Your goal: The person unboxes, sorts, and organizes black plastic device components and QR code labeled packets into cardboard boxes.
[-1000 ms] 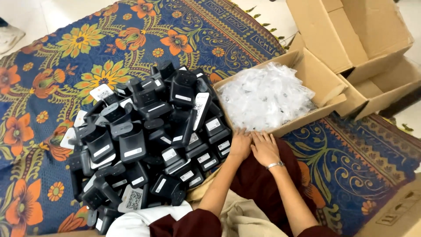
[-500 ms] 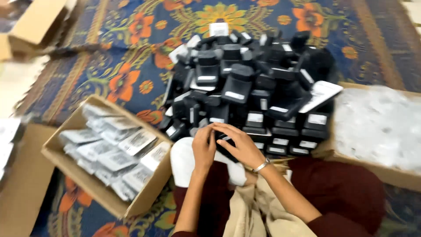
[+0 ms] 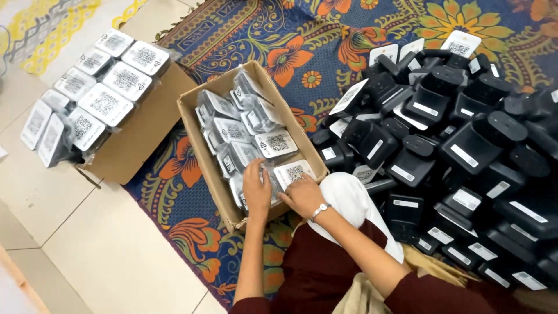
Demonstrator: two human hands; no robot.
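An open cardboard box (image 3: pixel 195 125) stands on the patterned rug, filled with several black devices sealed in clear plastic bags with white labels. Both my hands are inside its near end. My left hand (image 3: pixel 256 189) presses down on a bagged device (image 3: pixel 292 172) from the left. My right hand (image 3: pixel 303 196), with a watch on its wrist, grips the same bag from the right, fingers curled over its label. A big heap of unbagged black devices (image 3: pixel 453 145) lies just to the right of the box.
A second cardboard box (image 3: pixel 142 136) with bagged devices stacked along its top lies to the left, half on the tiled floor (image 3: pixel 99 256). The floral rug (image 3: pixel 290 52) stretches away at the top. A white cloth (image 3: pixel 349 203) covers my knee.
The view has swung left from the heap and the box of white plastic to the box of bagged devices. Both hands moved from the heap's edge into that box with a bagged device.
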